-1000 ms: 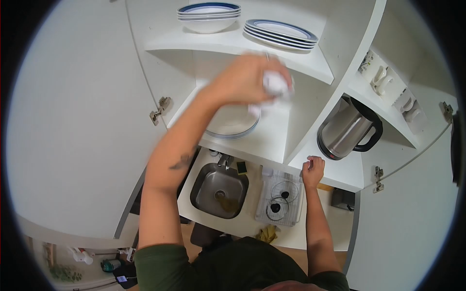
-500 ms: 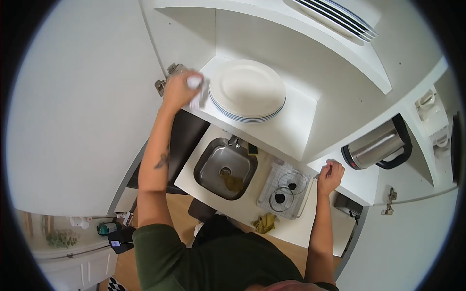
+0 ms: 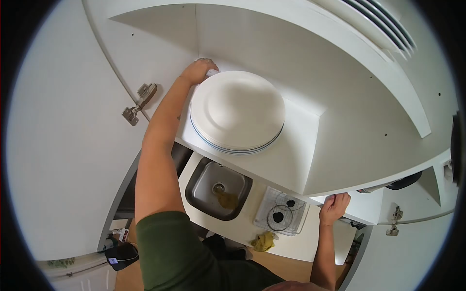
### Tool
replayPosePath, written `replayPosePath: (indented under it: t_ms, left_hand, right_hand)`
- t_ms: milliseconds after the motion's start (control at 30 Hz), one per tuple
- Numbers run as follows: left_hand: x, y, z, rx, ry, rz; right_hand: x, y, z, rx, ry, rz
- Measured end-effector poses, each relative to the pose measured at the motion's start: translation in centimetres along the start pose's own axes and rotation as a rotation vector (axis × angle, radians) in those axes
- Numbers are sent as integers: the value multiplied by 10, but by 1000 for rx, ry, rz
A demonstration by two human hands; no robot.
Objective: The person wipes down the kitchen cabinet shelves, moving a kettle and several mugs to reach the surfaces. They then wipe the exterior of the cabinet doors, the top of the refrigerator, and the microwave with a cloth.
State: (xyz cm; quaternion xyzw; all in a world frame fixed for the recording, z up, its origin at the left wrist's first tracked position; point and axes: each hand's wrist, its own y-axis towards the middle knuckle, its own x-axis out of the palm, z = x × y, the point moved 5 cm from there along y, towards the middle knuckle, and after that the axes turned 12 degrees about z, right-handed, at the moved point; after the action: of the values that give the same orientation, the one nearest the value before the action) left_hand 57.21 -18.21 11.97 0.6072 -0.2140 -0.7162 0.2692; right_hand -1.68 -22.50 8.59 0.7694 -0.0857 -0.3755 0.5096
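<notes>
My left hand (image 3: 200,71) is deep in the cabinet, at the back left corner of the shelf (image 3: 296,131). Its fingers are closed around a white cloth (image 3: 212,72), of which only a small part shows beside the plates. Right next to it sits a stack of white plates (image 3: 238,109) with blue rims, my forearm passing along its left side. My right hand (image 3: 335,207) is at the cabinet's front edge on the right, fingers curled over that edge; the fingertips are partly hidden.
Below are a steel sink (image 3: 218,189) with a yellowish cloth (image 3: 227,200), a drying rack (image 3: 281,213) with glass lids, and another yellow cloth (image 3: 263,241) at the counter edge. A curved upper shelf (image 3: 310,24) holds more plates (image 3: 378,22). Cabinet doors stand open on both sides.
My left hand has moved from the shelf's front left to its back corner with the white cloth. My view has come nearer the shelf. My right hand stays at the cabinet edge.
</notes>
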Motion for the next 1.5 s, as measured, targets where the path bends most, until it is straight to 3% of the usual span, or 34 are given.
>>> replayPosePath:
  t_ms: [67, 233, 300, 400, 500, 567, 633, 667, 733, 800, 833, 933, 1033, 1133, 1333, 1400, 1433, 1500]
  left_hand:
    - [3, -1, -6, -89, 192, -75]
    - [-15, -26, 11, -267, 229, -26]
    - [-30, -52, 15, -315, 259, -35]
    - [-60, -100, 41, -294, 323, 0]
    - [-99, -141, 91, -404, 325, 69]
    - [-121, -170, 127, -510, 348, 33]
    - [-135, -203, 158, -585, 168, -123]
    - [-139, -213, 166, -523, 189, -231]
    - [-188, -201, 180, -510, 300, 94]
    - [-272, -151, 200, -350, 495, 474]
    - [-309, -120, 217, -154, 680, 676]
    - [-340, -66, 193, -34, 1111, 685]
    - [-289, -80, 167, 102, 1301, 397]
    - [-219, -147, 147, 29, 1064, 314]
    - [-174, -209, 153, -232, 732, 345]
    - [-142, -225, 142, -316, 488, 330]
    - [-120, -231, 125, -407, 299, 351]
    - [-108, -227, 127, -525, 266, 507]
  right_hand:
    - [-1, -1, -4, -11, -29, 2]
    - [1, -7, 7, -2, -4, -81]
    - [0, -3, 2, 23, 36, -24]
    - [-2, 1, -4, -9, 83, -23]
    - [0, -2, 2, -14, 58, -25]
    - [-1, -2, 2, -13, 55, -21]
    - [0, -2, 2, -14, 72, 9]
    - [-1, -1, 1, -25, 95, 6]
    - [-2, 1, 1, -29, 105, 10]
    - [-2, 0, -1, -40, 114, -2]
    - [-1, -1, 1, -30, 94, 4]
    - [1, -1, 0, -18, 71, 20]
    - [1, 0, 1, -28, 55, 29]
    - [0, -1, -1, -29, 53, 35]
    - [0, -2, 0, -22, 45, 38]
    - [0, 0, -2, -21, 52, 60]
    - [0, -2, -1, -13, 32, 63]
    - [1, -1, -1, -30, 28, 60]
